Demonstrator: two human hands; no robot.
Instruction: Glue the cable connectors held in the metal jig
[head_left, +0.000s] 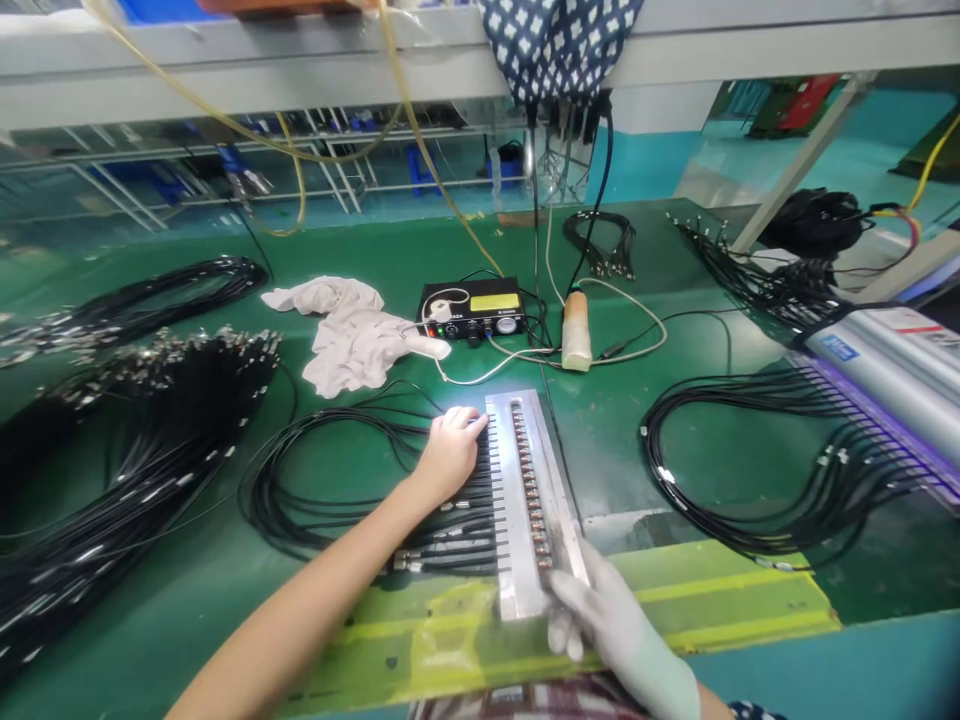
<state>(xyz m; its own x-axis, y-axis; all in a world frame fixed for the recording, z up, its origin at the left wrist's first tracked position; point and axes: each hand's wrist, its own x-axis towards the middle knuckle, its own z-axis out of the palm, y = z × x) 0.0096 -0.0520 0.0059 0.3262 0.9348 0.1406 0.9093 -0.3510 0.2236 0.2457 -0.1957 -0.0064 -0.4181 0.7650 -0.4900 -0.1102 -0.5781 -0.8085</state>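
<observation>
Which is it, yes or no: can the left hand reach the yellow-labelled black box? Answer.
Likely yes: between the left hand and the black box, a thin white cable crosses the green tabletop, seemingly easy to reach over.

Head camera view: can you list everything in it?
Bench: one, green, central
Metal fixture: one, silver, between hands
Cables: many, black, left, right and at fixture
Fabric: count unclear, whitish, left of box
Control box: one, black, back centre
Cylindrical object: one, tan and white, right of box
Machine: one, silver, far right
Patterned cloth: one, navy and white, top
Hoses: at least two, yellow, upper left
Sheeting: count unclear, yellow, front edge
Farther back: too blurred to count
Left hand: one, bare, fixture's left edge
Right hand: one, white glove, fixture's right side
</observation>
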